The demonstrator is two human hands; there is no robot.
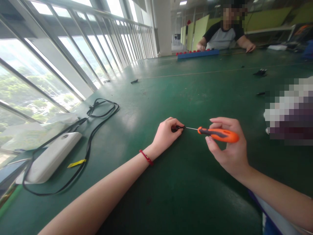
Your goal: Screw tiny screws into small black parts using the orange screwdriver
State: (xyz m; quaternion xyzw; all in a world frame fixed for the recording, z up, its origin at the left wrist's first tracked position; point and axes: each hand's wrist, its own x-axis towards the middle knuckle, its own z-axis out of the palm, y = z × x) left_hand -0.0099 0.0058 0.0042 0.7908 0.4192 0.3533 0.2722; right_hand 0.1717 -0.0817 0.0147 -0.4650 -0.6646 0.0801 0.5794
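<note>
My left hand (167, 133) rests on the green table (186, 98), its fingers pinched on a small black part (176, 127). A red band circles that wrist. My right hand (227, 147) grips the orange and grey handle of a small screwdriver (217, 133). The thin metal shaft points left, and its tip touches the black part between my left fingers.
A white box (52, 156) with a looped black cable (97, 114) lies at the left by the window rail. Small black parts (260, 72) are scattered further back. A person sits at the far end behind a blue strip (198, 54). A blurred patch covers the right edge.
</note>
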